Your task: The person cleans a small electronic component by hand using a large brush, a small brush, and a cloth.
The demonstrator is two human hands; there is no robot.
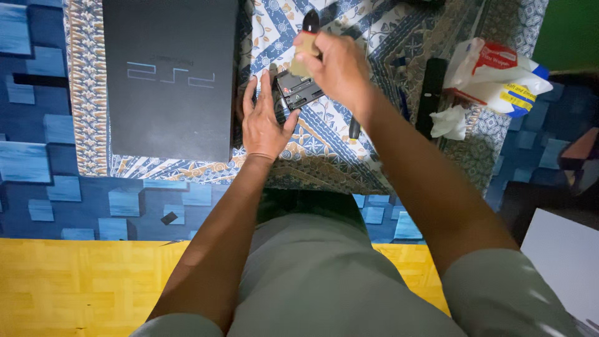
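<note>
The right hand (340,65) closes its grip on a tan-handled, black-tipped brush (306,43) just above a small black electronic module (298,90), which the left hand (265,122), fingers spread, steadies on the patterned blue cloth (331,150).

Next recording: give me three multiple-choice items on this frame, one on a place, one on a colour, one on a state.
1. Where does the big black console lie relative to the left hand?
A. to its left
B. to its right
C. under it

2. What colour is the floor strip nearest the person?
A. red
B. yellow
C. white

3. What is the right hand doing?
A. lying flat and empty
B. gripping a black-handled tool
C. holding the tissue pack

Answers:
1 A, the console lies on the patterned cloth left of that hand.
2 B, a yellow band runs along the bottom.
3 B, its fingers close round a tool above the small black part that the left hand steadies.
</note>
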